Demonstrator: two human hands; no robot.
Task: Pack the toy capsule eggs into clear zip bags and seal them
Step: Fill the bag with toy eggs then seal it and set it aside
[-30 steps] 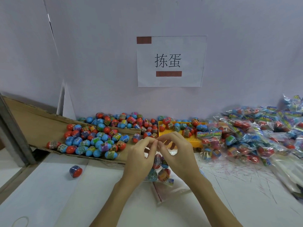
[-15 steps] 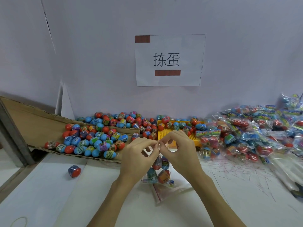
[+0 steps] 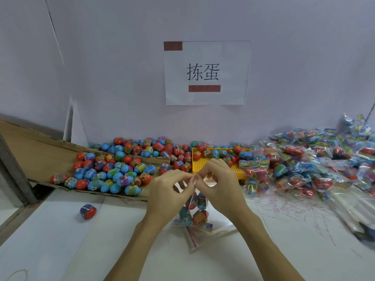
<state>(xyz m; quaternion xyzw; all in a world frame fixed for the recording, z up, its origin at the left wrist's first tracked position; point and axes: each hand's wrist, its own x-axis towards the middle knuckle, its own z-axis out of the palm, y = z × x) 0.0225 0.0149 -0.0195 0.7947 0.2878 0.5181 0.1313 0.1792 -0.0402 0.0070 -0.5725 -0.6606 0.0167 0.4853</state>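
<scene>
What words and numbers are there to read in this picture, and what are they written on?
"拣蛋": black characters on the white paper sign on the wall.
"6+": seemingly, on the blue egg in the clear bag that both hands hold.
Labels on the loose eggs: too small to read.
Coloured headers on the packed bags: blurred.

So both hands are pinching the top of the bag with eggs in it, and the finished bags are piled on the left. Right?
Not quite. The left hand and right hand do pinch the top of the filled bag, but the head view shows the finished bags piled on the right. The left holds loose eggs on cardboard.
</scene>
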